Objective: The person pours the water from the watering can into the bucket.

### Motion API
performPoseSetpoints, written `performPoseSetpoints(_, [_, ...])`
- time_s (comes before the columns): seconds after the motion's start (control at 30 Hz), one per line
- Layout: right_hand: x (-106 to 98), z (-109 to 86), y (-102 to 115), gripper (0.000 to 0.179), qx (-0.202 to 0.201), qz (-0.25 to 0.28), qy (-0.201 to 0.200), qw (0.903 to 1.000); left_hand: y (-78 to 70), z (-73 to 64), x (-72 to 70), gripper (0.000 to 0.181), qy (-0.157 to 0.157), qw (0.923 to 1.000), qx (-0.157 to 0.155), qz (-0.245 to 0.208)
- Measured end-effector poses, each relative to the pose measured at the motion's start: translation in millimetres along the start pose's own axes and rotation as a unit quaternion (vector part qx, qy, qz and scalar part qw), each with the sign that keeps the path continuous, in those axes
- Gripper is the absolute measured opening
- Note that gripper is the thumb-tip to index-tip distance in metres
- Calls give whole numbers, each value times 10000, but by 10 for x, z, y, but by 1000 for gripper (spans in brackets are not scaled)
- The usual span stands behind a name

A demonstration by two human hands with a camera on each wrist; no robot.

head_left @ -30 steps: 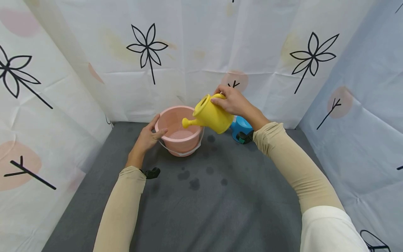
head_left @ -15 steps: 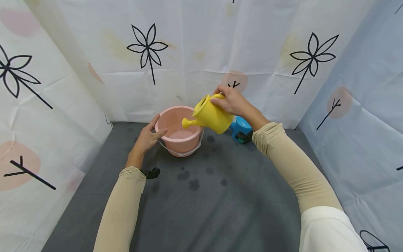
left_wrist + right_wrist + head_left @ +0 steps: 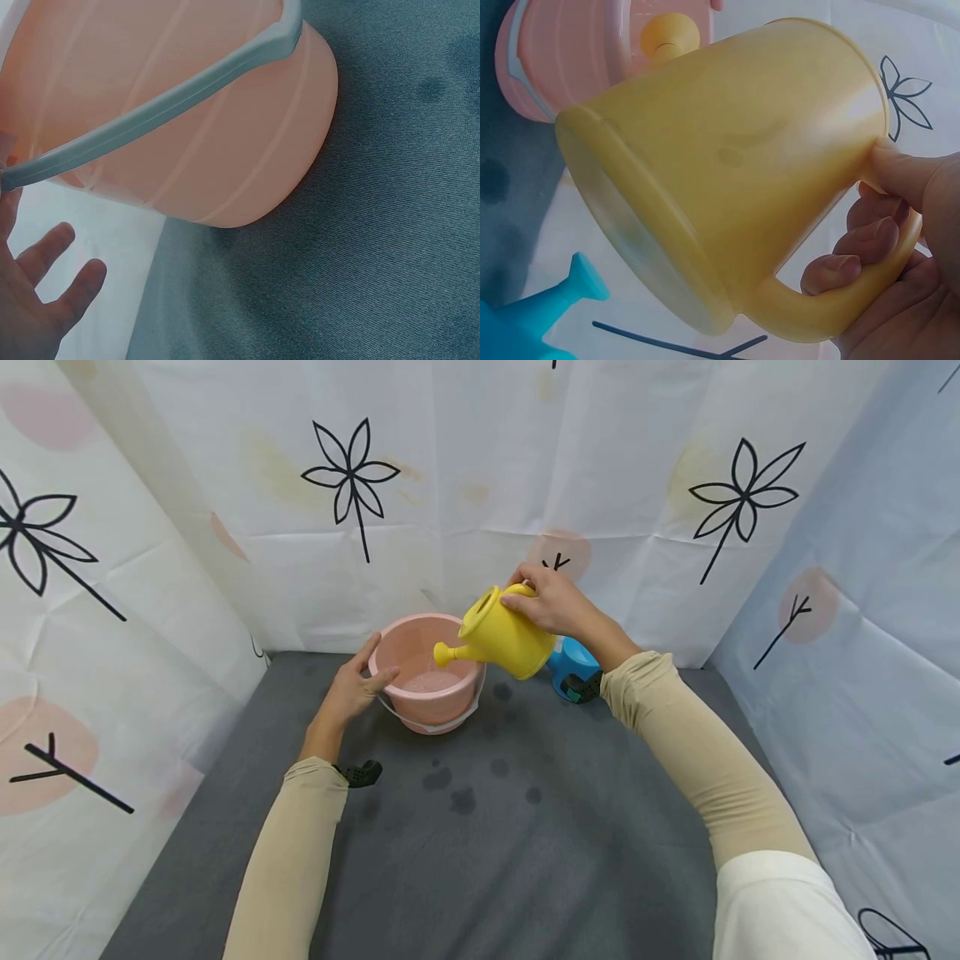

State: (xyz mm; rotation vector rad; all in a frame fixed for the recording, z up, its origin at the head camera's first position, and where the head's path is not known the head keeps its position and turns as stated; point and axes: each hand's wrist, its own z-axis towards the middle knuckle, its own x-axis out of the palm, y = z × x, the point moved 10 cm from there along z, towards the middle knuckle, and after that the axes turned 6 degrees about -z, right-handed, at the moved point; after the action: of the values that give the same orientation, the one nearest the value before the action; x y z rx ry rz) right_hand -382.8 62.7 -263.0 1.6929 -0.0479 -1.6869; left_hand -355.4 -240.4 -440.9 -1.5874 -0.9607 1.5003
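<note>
A pink bucket (image 3: 442, 703) with a pale swing handle (image 3: 150, 120) stands upright on the grey cloth. My left hand (image 3: 351, 687) holds its left rim, the thumb lying over the edge; in the left wrist view two fingers (image 3: 79, 292) are spread beside the wall, off it. My right hand (image 3: 553, 600) grips the handle of a yellow watering can (image 3: 510, 635), fingers curled through the loop in the right wrist view. The can is tilted left, its round sprinkler head (image 3: 442, 653) above the bucket's opening. Faint streaks and a pale patch show inside the bucket, under the head.
A blue watering can (image 3: 576, 658) stands behind the right wrist, partly hidden by the forearm. Dark wet-looking spots (image 3: 462, 800) mark the grey cloth (image 3: 487, 885) in front of the bucket. White printed curtains (image 3: 465, 468) close off the back and both sides.
Both hands, the bucket and the tilted yellow can keep practically the same positions. Faint streaks below the sprinkler head and the pale patch in the bucket vary slightly.
</note>
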Motion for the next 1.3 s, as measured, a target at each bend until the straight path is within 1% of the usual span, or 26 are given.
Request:
performPoseSetpoints(0.3, [-1, 13, -4, 27, -20, 13, 26, 10000, 8, 14, 6, 92, -9, 10000, 31, 50])
performPoseSetpoints(0.57, [11, 15, -6, 28, 26, -61, 79, 9999, 11, 11, 11, 97, 8, 10000, -5, 19])
performPoseSetpoints(1.0, [-4, 20, 16, 28, 37, -80, 90, 9999, 18, 12, -6, 95, -2, 10000, -62, 25])
performPoseSetpoints(1.3, [2, 19, 24, 29, 60, -153, 127, 9998, -1, 7, -3, 93, -51, 10000, -14, 55])
